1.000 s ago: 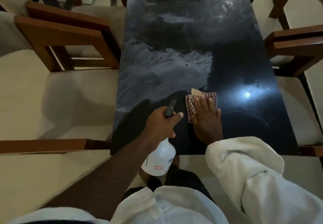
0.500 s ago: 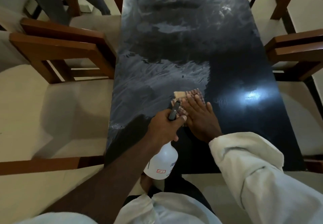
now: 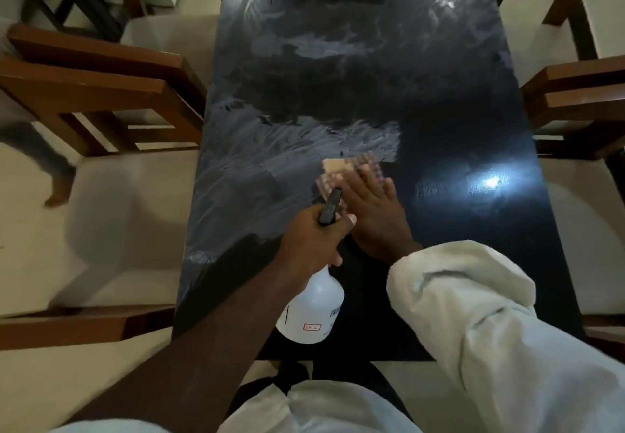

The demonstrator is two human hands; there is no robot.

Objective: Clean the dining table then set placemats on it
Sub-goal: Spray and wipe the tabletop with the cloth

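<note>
Left edge: wooden chairs [image 3: 101, 87] with pale seat cushions stand along the long side of the worktop [image 3: 449, 128]. A blurred bare foot [image 3: 55, 192] is on the pale floor beside them.

Worktop: dark, glossy, long and narrow, running away from the viewer. Whitish streaks [image 3: 270, 148] cover its left half and far end. The near-right part is plain dark.

Centre: left hand [image 3: 313, 240], bare forearm. Fingers are curled round the neck of a white spray bottle [image 3: 313, 311], with the thumb beside the black nozzle [image 3: 330, 208], which points away across the worktop. The bottle hangs tilted over the near edge. Its body has a small red-edged label, text unreadable.

Just right of it: right hand [image 3: 375, 216], fingers straight and together, pressed palm-down on a checked cloth [image 3: 341, 170]. The cloth lies flat on the worktop where the streaked and dark areas meet, and sticks out past the fingertips. The 2 hands are close side by side.

Right: a bulky white sleeve [image 3: 473, 297] covers the right arm. There is a bright light reflection [image 3: 490, 182] on the worktop. More wooden seats [image 3: 575, 98] stand along the right side.
</note>
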